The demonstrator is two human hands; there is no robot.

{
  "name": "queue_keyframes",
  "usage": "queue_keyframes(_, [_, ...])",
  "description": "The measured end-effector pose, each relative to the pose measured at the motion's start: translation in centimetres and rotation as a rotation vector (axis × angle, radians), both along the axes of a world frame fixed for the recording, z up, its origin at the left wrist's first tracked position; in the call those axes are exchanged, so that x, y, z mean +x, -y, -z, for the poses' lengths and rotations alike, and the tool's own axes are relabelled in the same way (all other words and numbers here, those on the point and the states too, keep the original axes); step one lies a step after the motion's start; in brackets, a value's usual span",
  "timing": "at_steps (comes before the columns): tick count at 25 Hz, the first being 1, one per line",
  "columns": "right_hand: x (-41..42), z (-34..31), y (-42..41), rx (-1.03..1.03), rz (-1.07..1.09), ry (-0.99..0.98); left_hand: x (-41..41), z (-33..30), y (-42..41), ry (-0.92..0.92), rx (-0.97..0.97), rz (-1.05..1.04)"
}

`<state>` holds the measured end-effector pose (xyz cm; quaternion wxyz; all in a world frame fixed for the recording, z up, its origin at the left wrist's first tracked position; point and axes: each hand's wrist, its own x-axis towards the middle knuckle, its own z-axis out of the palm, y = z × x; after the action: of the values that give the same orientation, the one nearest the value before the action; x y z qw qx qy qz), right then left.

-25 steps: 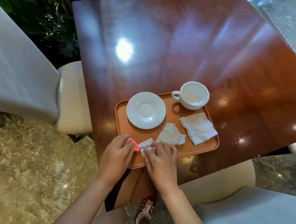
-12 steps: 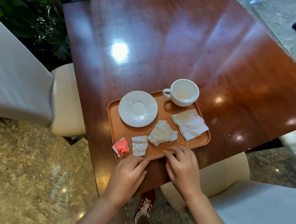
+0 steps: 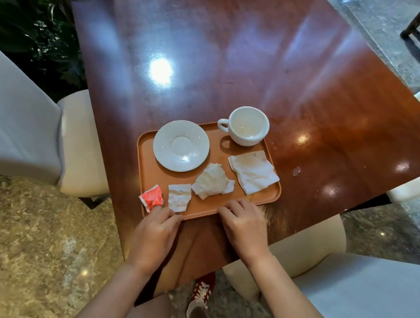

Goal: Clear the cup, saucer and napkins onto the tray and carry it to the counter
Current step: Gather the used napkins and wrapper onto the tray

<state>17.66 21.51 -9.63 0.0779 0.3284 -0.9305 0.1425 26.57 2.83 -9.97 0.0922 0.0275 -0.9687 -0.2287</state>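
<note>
Orange tray (image 3: 273, 191) at the table's (image 3: 240, 58) near edge holds cup (image 3: 248, 125), saucer (image 3: 180, 145), napkins (image 3: 253, 171) and a red packet (image 3: 152, 197) — no legible print. Left hand (image 3: 155, 236) and right hand (image 3: 244, 227) curl over its near rim, grasp unclear — pale chairs (image 3: 19, 133) flank the table.

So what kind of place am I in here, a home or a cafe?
Most likely a cafe or hotel lounge. A serving tray holds an empty cup, saucer and used napkins on a polished wooden table, with fabric-covered chairs around it, a stone floor and indoor plants.
</note>
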Motion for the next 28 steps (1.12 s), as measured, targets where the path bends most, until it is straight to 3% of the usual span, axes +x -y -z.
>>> queue_keyframes(8, [-2.0, 0.1, 5.6, -0.028, 0.007, 0.046, -1.9, 0.3, 4.6, -0.015, -0.046, -0.101])
queue_keyframes(12, [-2.9, -1.3, 5.5, -0.175, -0.018, 0.076, -2.2, -0.1, 4.5, -0.025, -0.015, -0.142])
queue_keyframes(16, [-6.7, -2.1, 2.7, -0.138, 0.134, -0.068, -3.0, -0.8, -1.2, -0.023, -0.027, 0.111])
queue_keyframes(19, [-9.2, -1.3, 1.5, 0.044, 0.088, 0.031, -3.7, 0.5, -5.8, 0.074, -0.106, 0.264])
queue_keyframes(22, [-9.7, -0.7, 1.4, 0.139, -0.012, 0.14, -4.1, 1.9, -7.1, 0.179, -0.197, 0.281])
queue_keyframes(25, [-9.5, -0.2, 1.4, 0.108, 0.0, 0.223, -4.1, 2.2, -7.1, 0.214, -0.218, 0.317])
queue_keyframes(28, [-9.3, 0.1, 1.3, 0.01, 0.005, 0.152, -4.2, 2.2, -7.1, 0.218, -0.216, 0.343])
